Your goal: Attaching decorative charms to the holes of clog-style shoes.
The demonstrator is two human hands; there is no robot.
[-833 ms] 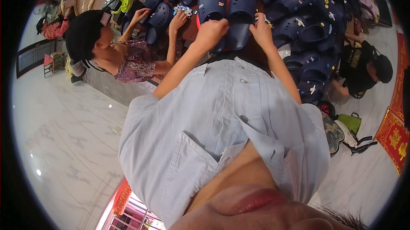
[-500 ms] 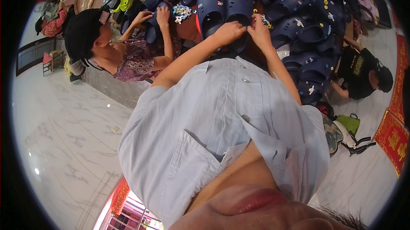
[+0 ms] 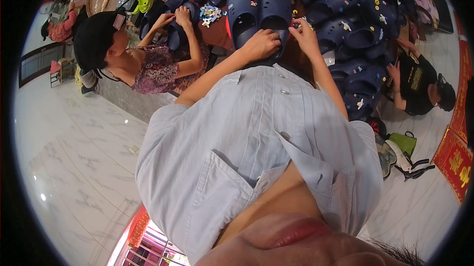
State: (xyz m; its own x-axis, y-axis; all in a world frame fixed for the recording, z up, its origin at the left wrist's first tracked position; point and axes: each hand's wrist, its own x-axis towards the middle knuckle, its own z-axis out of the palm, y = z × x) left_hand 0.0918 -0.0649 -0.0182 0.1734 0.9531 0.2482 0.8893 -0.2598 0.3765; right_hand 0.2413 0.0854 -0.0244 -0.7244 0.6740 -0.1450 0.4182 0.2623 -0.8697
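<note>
A dark navy perforated foam clog (image 3: 274, 12) is being gripped at its heel edge by the curled left hand (image 3: 261, 44) on the desk (image 3: 217, 31); something tiny, unidentifiable, is being pinched by the right hand (image 3: 303, 31). Likely risk: it being dropped among the crowded clogs.

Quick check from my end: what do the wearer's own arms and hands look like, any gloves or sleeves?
Both hands are bare: no gloves, and no rings or watch that I can make out on the left hand or right hand. The forearms are uncovered; the pale blue-grey button shirt has short sleeves.
</note>
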